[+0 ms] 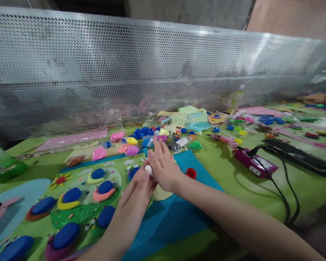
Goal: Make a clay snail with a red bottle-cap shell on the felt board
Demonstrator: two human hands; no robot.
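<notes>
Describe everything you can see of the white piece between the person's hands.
The white piece is small, smooth-looking and rounded, with no visible markings, perhaps modelling clay. It sits between the left hand and right hand, above the green tabletop, appearing to touch both. The hands partly hide it, so its full shape cannot be told.

Two hands (164, 167), one white ball (149, 169) and perhaps eight large blue discs (72, 195) show.
</notes>
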